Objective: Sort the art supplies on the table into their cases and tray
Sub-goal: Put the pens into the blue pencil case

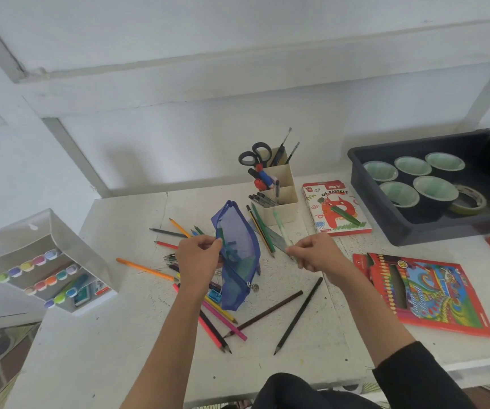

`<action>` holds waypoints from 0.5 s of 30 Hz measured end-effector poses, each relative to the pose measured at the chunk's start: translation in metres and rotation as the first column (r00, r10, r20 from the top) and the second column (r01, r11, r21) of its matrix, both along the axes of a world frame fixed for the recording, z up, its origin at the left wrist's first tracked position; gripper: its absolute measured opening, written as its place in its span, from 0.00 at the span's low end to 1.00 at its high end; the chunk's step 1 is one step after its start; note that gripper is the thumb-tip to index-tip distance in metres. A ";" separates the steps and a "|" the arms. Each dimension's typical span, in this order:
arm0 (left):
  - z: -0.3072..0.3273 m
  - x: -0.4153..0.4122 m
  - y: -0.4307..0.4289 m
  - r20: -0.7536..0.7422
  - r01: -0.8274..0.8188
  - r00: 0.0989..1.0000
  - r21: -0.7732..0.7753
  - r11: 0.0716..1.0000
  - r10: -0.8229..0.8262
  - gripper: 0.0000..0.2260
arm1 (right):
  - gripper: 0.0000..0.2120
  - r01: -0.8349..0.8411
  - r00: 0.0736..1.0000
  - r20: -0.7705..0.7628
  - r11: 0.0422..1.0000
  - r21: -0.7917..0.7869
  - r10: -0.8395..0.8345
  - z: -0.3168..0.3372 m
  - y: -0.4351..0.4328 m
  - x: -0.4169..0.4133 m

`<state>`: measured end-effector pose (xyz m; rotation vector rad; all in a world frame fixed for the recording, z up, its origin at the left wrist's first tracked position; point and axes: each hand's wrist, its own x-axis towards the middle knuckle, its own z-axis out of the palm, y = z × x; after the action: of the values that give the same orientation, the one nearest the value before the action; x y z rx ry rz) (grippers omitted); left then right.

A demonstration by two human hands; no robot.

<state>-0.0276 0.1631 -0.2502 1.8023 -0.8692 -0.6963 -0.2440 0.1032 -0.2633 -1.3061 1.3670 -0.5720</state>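
A blue mesh pencil pouch (239, 255) is lifted off the white table (120, 335) at its centre, its zip open along the right edge. My left hand (198, 255) pinches the pouch's left rim. My right hand (316, 253) grips a steel ruler (270, 236) together with a green pen (280, 228), just right of the pouch mouth. Several coloured pencils (217, 317) lie scattered under and around the pouch, and two dark pencils (297, 317) lie nearer me.
A cream desk organiser (280, 196) with scissors and pens stands behind. An oil pastels box (333, 208), a dark tray (409, 225) of tape rolls and a colour pencil case (432, 293) sit to the right. A clear marker case (49, 261) stands at the left edge.
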 end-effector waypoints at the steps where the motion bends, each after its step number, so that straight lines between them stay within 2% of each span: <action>1: 0.000 -0.001 0.000 -0.004 0.000 1.000 -0.001 1.000 0.000 0.05 | 0.10 -0.049 0.997 0.055 0.999 0.013 0.048 0.009 0.001 -0.003; 6: 0.003 -0.008 -0.002 0.001 0.016 1.000 -0.011 1.000 -0.016 0.04 | 0.10 -0.311 0.950 0.056 0.946 0.097 0.306 0.040 0.006 0.004; 9: 0.005 -0.012 -0.002 0.010 0.035 0.999 -0.011 0.999 -0.034 0.04 | 0.14 -0.353 0.935 0.014 0.931 0.089 0.353 0.040 0.009 0.026; 12: 0.006 -0.014 -0.002 0.025 0.045 0.999 -0.016 0.999 -0.044 0.04 | 0.17 -0.276 0.961 -0.020 0.961 -0.018 0.275 0.034 0.009 0.046; 15: 0.007 -0.010 0.000 0.018 0.035 0.999 -0.018 0.999 -0.035 0.04 | 0.11 -0.088 0.996 -0.033 0.987 -0.133 0.084 0.028 -0.004 0.041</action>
<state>-0.0380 0.1633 -0.2437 1.7827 -0.9185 -0.6934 -0.2030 0.0987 -0.2349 -1.4793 1.3059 -0.5974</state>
